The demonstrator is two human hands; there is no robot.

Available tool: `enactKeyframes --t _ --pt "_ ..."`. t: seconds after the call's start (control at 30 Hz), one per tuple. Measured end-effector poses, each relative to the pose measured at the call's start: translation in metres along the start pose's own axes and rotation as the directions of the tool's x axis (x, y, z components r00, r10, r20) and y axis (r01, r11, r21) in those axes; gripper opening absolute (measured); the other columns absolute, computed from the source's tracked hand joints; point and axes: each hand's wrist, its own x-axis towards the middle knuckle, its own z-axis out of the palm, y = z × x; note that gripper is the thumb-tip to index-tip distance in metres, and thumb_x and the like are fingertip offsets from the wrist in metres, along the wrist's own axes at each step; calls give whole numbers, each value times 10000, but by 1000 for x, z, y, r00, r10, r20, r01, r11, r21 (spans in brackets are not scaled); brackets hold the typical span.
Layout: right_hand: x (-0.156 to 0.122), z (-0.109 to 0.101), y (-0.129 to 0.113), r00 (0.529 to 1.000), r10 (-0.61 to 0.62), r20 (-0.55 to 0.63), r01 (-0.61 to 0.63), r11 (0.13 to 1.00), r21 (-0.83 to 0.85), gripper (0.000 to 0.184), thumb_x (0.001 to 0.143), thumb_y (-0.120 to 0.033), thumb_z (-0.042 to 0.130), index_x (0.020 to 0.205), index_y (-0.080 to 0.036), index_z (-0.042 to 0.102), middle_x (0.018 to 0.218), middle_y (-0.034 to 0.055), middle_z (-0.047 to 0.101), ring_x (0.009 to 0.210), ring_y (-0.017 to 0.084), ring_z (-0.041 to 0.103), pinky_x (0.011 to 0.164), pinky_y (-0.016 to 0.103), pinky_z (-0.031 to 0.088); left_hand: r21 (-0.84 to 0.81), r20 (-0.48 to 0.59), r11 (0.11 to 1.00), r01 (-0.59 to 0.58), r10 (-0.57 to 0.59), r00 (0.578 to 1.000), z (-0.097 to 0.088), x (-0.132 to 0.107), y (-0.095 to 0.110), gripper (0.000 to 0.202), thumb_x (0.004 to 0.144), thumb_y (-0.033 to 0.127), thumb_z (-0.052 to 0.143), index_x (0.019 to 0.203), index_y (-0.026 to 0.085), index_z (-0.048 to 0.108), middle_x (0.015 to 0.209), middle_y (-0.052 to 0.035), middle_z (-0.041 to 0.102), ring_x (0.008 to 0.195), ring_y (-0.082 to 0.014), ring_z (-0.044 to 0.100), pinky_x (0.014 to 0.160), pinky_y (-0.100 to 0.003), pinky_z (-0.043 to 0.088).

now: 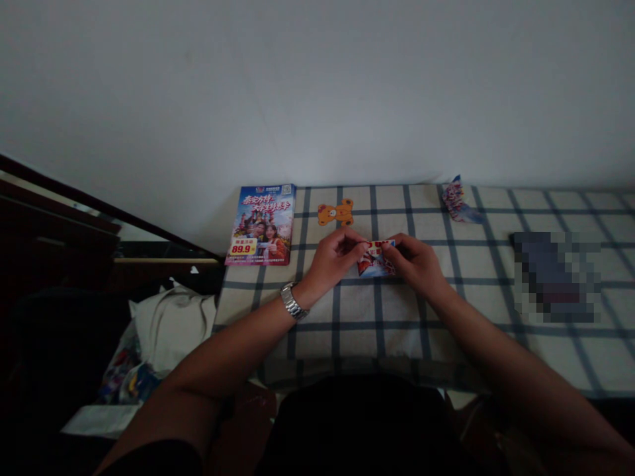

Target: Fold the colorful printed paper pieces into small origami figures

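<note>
Carefully, my left hand point(335, 259) and right hand point(414, 261) held the folded printed paper point(376, 259) in a fingertip pinch, where a slipped grip could have let it spring open.

A private home is indicated, most likely a lived-in room and not a workplace. A bare white wall point(317, 86) is seen rising directly behind a low surface covered by a blue-checked cloth point(347, 317); whether a tabletop or a bed lies beneath cannot be told. Dark wooden furniture point(54, 225) is seen beyond the cloth's left edge, and a soft white fabric bundle point(171, 327) and a printed packet point(122, 370) are heaped beside that edge. A colourful brochure point(260, 225) is laid at the cloth's far left corner, a bear-shaped cutout point(336, 212) lies just beside it, and a folded printed paper point(376, 259) is held above the cloth in the dim room.
</note>
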Motion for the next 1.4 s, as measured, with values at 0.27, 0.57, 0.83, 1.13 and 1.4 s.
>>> enactKeyframes --t 0.27,0.57,0.83,1.13,1.4 --pt "0 0 0 1000 23 19 -23 1000 16 350 963 -555 685 913 -213 737 742 18 681 649 163 585 579 287 440 -2 6 1000 3 -3 1000 -1 0 -1 249 940 398 778 932 173 673 864 -12 685 783 -121 638 725 -230 512" --pt "0 1 -5 999 28 33 -28 999 15 394 948 -597 684 906 -208 737 732 19 681 643 166 581 569 287 440 67 13 998 -9 8 1000 0 1 -1 292 944 453 758 924 186 641 859 -9 651 783 -131 616 709 -241 504" --pt "-1 0 -2 999 25 42 -24 1000 -12 384 972 -578 665 879 -210 723 709 12 650 641 162 565 572 287 428 99 54 992 -81 75 996 0 0 1 207 972 380 725 1072 200 706 1022 -47 725 918 -152 686 808 -259 545" --pt "0 0 -3 999 11 43 -10 1000 -30 399 968 -602 660 895 -218 738 748 26 698 673 182 608 601 297 469 161 64 984 -74 65 996 0 -3 4 224 981 417 725 1079 216 745 1022 -52 768 917 -169 721 827 -287 579" --pt "-1 2 -4 996 17 82 -17 1000 4 366 971 -571 673 915 -217 749 770 28 710 682 176 613 607 291 467 174 57 984 -46 36 998 -2 -3 3 182 959 378 751 1019 207 760 957 -43 772 857 -161 712 758 -268 553"
